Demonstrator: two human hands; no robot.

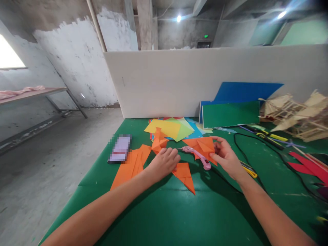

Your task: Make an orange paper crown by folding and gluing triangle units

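My left hand (165, 160) is closed, knuckles up, on orange folded paper (183, 175); its fingertips are hidden. That paper's pointed end comes out below the hand, and an upright orange folded piece (159, 141) rises just behind it. With thumb and fingers, my right hand (227, 157) pinches the edge of an orange folded paper sheet (205, 145). Between the hands lies a pink glue gun (198, 155), its nozzle towards my left hand and its black cord running right. More creased orange paper (132, 165) lies left of my left hand.
A phone (120, 148) rests on the green table (164, 218) at the left. Coloured paper sheets (166, 127) are piled behind. Green board (230, 114), blue board (246, 91) and a wooden stick model (297, 112) stand back right, near a yellow cutter (248, 171) and red strips (310, 167).
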